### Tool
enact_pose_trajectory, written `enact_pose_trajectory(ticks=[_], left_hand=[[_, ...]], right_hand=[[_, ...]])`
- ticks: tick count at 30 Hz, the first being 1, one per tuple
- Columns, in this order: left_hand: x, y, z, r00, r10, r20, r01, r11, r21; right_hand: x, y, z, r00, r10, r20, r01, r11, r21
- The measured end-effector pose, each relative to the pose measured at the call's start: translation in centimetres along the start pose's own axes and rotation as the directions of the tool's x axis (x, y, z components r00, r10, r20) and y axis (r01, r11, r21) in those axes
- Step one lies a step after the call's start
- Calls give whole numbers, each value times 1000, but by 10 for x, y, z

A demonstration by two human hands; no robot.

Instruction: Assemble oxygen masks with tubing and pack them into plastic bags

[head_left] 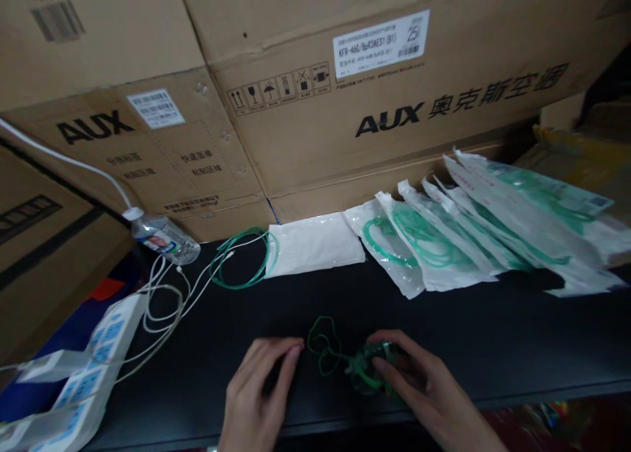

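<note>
My right hand (426, 383) grips a clear green-tinted oxygen mask (365, 368) low over the black tabletop. Fingers and thumb hide part of the mask. A thin green elastic strap (341, 355) trails from its left side in slack, tangled loops. At the strap's left edge, my left hand (259, 386) has thumb and forefinger pinched together on the cord; the exact contact is hard to see. Farther back, a coil of green tubing (236, 286) lies beside a flat white packet (315, 248).
Several clear-and-white pouches with green tubing (434, 242) lean in a row at the back right. Large cardboard boxes (296, 143) wall off the back. A plastic bottle (165, 237), white cables (180, 307) and a power strip (93, 366) occupy the left of the black tabletop (468, 334).
</note>
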State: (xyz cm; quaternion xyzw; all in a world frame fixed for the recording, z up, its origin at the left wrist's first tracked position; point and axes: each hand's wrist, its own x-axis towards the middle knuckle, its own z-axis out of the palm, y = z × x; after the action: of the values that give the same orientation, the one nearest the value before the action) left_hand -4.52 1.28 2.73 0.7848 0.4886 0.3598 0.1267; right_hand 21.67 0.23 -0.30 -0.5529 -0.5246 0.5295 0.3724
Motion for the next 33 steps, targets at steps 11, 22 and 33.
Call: enact_pose_trajectory(ticks=[11, 22, 33], left_hand=[[55, -4, 2, 886, 41, 461, -48, 999, 4], [60, -28, 23, 849, -30, 527, 17, 999, 29], [61, -19, 6, 963, -147, 224, 180, 974, -137]], right_hand=[[2, 11, 0, 998, 21, 63, -23, 999, 41], [4, 1, -2, 996, -49, 75, 40, 993, 112], [7, 1, -2, 988, -153, -17, 154, 987, 52]])
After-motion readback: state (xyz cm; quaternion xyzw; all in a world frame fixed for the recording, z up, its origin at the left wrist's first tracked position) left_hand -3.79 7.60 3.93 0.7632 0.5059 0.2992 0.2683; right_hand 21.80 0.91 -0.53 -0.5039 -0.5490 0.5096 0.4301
